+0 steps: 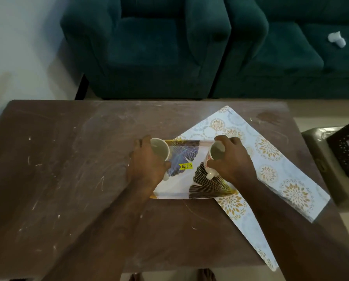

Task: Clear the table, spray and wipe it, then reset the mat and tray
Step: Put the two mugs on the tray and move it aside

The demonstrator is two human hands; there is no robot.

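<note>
1. Rectangular white tray with black, gold and blue fan-leaf print and a yellow price sticker: lies at the middle of the counter, its right part on the mat and its left part on bare wood.
2. Pale patterned mat with gold and grey rosettes: spread askew on the right half of the counter, bent into a V, its near end past the counter edge.
3. Left grip: fingers curled round a white cup at the tray's left end, mouth tilted toward the camera.
4. Right grip: closed round a white handled mug with red print, tilted above the tray's right end; contact with the tray cannot be told.
5. Brown scratched wooden counter, streaked with white marks.
6. Dark green upholstered armchair and matching sofa beyond the counter.
7. Black perforated basket at the right edge.
</note>
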